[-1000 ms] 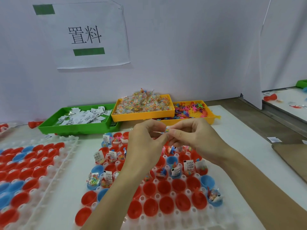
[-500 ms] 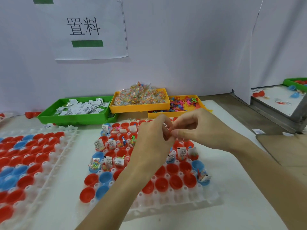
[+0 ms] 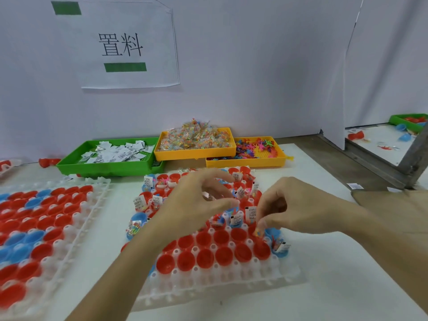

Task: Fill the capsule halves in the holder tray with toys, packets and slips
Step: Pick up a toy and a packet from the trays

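Pinching a clear packet (image 3: 259, 230) of bright bits, my right hand (image 3: 291, 210) hovers over the holder tray (image 3: 231, 280) (near right cups); my left hand (image 3: 196, 202) hangs loosely spread.

Place: a packing workstation in a small factory or assembly shop
Wall: white partition with a printed Chinese sign (image 3: 129, 45)
Supplies: green bin of slips (image 3: 108, 162), yellow bins of packets (image 3: 196, 144) and toys (image 3: 252, 154)
Bench: white holder trays (image 3: 220, 281) of capsule halves

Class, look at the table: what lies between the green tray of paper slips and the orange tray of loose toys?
In the head view, a yellow tray heaped with clear packets lies between the green tray and the orange tray, resting partly on both.
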